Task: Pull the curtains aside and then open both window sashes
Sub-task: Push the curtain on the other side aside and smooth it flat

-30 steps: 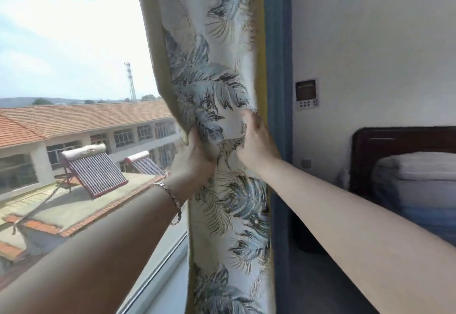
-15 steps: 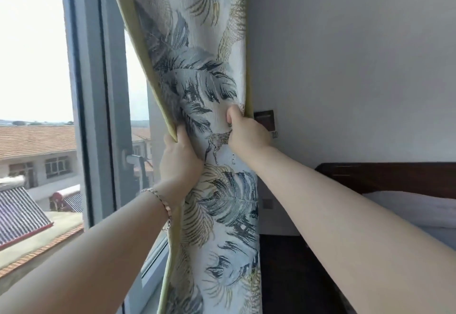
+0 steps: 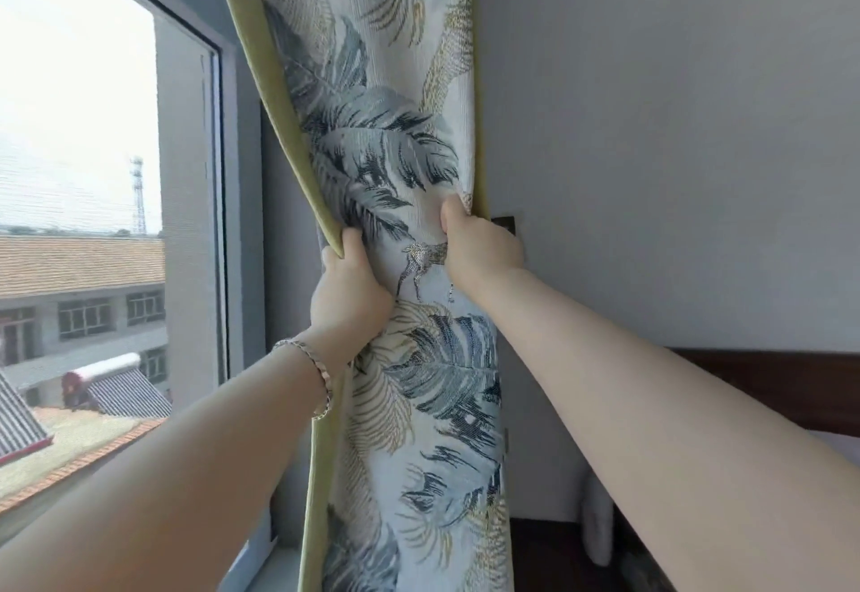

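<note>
**Curtain bunched at the right edge of the window**

We have the leaf-patterned curtain (image 3: 395, 163) gathered into a narrow column and pinched between both our hands, so that it sits against the wall (image 3: 675, 126) on the right and leaves the glass uncovered. Our left hand (image 3: 349, 293) is closed around the curtain's yellow-green edge, thumb on the near side and the other digits hidden behind the fold; holding the hem lets us keep the loose edge from swinging across the pane. Our right hand (image 3: 481, 249) is shut on the right side of the bundle, pressing it toward the wall, which squeezes the folds together at the waist. A bracelet (image 3: 316, 373) hangs on the left wrist.

To the left, the window frame (image 3: 232, 219) stands upright beside the fabric, and through the glass we see tiled roofs (image 3: 79, 265) far off. No sash handle shows from here, and we cannot tell whether either sash is open. We judge the curtain step close to done on this side, with the sashes yet to be dealt with. A dark headboard (image 3: 768, 386) sits low on the right.
</note>
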Motion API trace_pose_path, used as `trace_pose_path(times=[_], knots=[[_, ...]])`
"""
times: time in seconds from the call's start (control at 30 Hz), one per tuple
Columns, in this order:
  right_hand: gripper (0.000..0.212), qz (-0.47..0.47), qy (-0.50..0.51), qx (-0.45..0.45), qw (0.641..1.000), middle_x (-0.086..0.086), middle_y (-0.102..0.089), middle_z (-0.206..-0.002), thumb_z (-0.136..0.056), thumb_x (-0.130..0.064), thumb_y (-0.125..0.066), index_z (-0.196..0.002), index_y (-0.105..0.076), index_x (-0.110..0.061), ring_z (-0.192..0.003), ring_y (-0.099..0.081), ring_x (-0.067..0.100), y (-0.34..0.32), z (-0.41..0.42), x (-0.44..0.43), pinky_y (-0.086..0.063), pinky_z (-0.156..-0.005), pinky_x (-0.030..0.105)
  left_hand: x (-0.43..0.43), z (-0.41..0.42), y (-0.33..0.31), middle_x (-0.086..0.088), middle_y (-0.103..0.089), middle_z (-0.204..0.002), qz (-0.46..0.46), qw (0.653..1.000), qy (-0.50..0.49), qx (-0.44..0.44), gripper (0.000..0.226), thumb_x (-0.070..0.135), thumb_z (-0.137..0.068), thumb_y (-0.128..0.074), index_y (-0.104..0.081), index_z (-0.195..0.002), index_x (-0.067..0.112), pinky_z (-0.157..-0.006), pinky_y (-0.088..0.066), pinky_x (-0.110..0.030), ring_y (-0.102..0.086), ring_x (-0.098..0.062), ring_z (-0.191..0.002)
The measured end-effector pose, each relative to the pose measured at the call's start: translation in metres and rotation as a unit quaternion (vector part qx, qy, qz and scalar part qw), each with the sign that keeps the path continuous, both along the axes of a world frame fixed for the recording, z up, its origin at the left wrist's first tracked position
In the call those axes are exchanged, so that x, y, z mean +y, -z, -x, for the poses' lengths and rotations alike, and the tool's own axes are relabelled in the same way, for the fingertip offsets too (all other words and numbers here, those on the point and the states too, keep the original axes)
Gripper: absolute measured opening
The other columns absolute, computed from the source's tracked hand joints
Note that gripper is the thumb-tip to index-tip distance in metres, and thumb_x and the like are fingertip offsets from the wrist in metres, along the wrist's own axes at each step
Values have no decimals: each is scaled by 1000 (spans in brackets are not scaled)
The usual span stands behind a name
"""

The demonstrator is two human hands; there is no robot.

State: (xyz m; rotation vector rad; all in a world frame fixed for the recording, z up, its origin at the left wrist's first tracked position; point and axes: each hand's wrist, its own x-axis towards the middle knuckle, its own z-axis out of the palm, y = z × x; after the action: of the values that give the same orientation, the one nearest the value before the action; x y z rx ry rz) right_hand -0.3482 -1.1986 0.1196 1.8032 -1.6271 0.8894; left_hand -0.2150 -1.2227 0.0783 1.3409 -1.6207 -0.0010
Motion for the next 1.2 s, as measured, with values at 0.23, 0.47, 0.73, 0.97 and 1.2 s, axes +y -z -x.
trace_pose_path(times=[0.23, 0.47, 0.73, 0.97, 1.2], knots=[[39, -19, 39, -12, 999, -2, -26, -62, -89, 3, -35, -127, -33, -7, -76, -44, 27, -2, 79, -171, -34, -60, 34, -169, 81, -8, -21, -37, -129, -23, 999, 26, -25, 52, 8, -88, -46, -23, -135, 12, -68, -42, -40, -50, -36, -86], [40, -45, 49, -34, 997, 5, -40, -75, -89, 2, -36, -127, -33, -10, -78, -45, 26, 2, 152, -318, -40, -67, 37, -314, 155, -7, -23, -41, -127, -54, 997, 44, -19, 50, 8, -87, -50, -24, -129, 13, -72, -44, -43, -51, -36, -88], [43, -24, 6, -25, 999, 16, -59, -111, -94, -2, -32, -136, -30, -9, -101, -58, 36, -6, 211, -476, -39, -72, 37, -469, 210, -14, -24, -51, -114, -26, 999, 28, -19, 42, 13, -89, -51, -27, -123, 9, -72, -46, -43, -56, -37, -88], [45, -47, -51, -3, 998, 19, -59, -116, -89, 5, -33, -132, -32, -9, -103, -59, 38, -1, 254, -584, -38, -70, 37, -576, 247, -13, -21, -57, -96, -80, 996, -6, -39, 39, 12, -93, -44, -25, -127, 8, -70, -45, -43, -55, -33, -78], [42, -79, -134, -8, 988, 20, -59, -109, -87, 7, -33, -127, -36, -7, -95, -60, 37, 28, 260, -617, -34, -66, 35, -593, 247, 15, -23, -56, -118, -152, 986, -48, -58, 54, 14, -93, -42, -16, -141, 16, -88, -47, -47, -59, -40, -104]])
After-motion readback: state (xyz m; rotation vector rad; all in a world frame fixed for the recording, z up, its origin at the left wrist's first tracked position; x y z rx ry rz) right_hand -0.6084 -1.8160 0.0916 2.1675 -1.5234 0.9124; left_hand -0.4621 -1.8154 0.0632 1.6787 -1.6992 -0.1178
